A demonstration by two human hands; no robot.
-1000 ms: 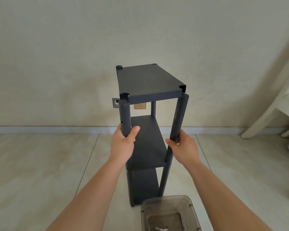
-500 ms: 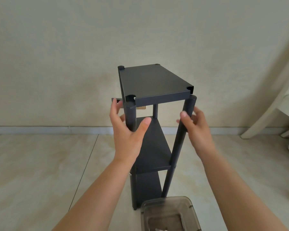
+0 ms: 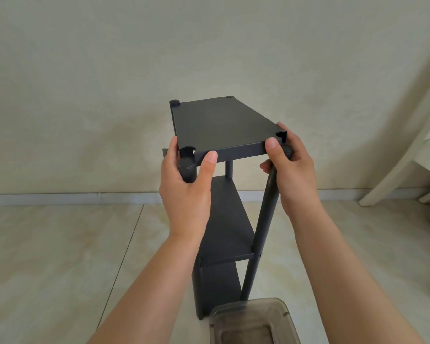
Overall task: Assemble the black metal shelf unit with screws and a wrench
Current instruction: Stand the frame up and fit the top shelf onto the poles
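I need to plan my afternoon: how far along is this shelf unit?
Done: the black shelf unit stands upright with three shelves on its posts. In hand: left hand and right hand grip the top shelf at its near corners. Left: the near-right post sits outside its corner notch.

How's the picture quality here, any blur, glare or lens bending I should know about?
Head view: soft, even light, no glare on the matte top shelf; both hands, left hand and right hand, look sharp; wide-angle bending curves the baseboard; the clear plastic box is cut off at the bottom edge.
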